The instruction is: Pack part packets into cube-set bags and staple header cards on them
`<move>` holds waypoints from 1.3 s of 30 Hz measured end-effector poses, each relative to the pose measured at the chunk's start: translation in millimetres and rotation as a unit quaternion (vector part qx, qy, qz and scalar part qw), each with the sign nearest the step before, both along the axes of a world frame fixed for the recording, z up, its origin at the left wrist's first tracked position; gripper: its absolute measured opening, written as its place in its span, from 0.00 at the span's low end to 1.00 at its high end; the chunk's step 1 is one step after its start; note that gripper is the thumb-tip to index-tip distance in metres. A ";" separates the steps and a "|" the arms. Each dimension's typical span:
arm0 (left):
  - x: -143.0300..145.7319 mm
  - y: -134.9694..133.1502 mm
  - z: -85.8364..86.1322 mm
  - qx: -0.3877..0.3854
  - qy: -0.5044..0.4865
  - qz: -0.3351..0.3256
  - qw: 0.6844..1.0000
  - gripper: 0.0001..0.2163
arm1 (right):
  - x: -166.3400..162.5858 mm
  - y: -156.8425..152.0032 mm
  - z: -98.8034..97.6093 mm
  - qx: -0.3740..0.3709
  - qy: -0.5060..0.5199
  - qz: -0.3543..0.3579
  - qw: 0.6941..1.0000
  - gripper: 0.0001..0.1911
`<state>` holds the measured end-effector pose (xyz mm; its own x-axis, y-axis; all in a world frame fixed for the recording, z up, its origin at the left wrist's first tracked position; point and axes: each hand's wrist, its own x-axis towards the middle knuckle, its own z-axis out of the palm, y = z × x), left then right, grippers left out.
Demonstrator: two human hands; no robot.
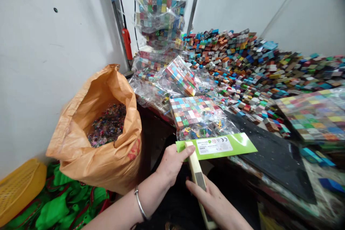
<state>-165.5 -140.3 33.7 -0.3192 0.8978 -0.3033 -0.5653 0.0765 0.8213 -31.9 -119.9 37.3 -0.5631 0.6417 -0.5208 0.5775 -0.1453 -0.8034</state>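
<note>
The cream stapler is gripped by the right hand, its tip over the green card; the card's left end is pinched by the left hand, thumb against the tip, forearm extended.

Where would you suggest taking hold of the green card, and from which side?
I'd pinch the green card by its right end, thumb above and fingers below, coming from the right. That end is thin, flat and uncovered, reaching past the edge of the clear bag, whereas the left hand and the cream stapler crowd the left end.
</note>
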 end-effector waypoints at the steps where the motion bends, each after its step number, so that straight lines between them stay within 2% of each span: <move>1: 0.2 0.0 -0.5 -0.002 -0.006 0.003 1.000 0.17 | 1.3 -0.3 -2.5 -0.008 -0.007 0.002 1.000 0.18; 8: 0.5 0.1 -1.6 -0.019 -0.024 0.009 1.000 0.16 | 1.1 -1.0 -12.5 0.003 -0.045 -0.006 0.999 0.15; 15: -10.8 -4.1 -13.6 -0.028 -0.071 -0.048 0.996 0.21 | 1.1 -0.8 -6.4 0.008 -0.027 -0.003 1.000 0.14; 20: -13.0 -7.2 -22.3 -0.028 -0.060 -0.035 0.997 0.19 | -3.6 -1.9 -3.3 0.015 -0.041 -0.001 0.999 0.12; 26: -10.8 -6.6 -19.3 -0.037 -0.005 -0.037 0.999 0.19 | -7.8 -5.1 0.5 0.035 -0.058 -0.001 0.998 0.09; 33: -10.8 -7.8 -12.9 -0.038 -0.041 -0.049 0.997 0.21 | -5.0 -5.8 4.4 0.017 -0.027 -0.011 0.999 0.12; 39: -4.7 -9.3 -1.3 -0.059 0.003 -0.088 0.994 0.17 | -7.8 -7.4 15.3 0.015 -0.022 -0.027 0.999 0.12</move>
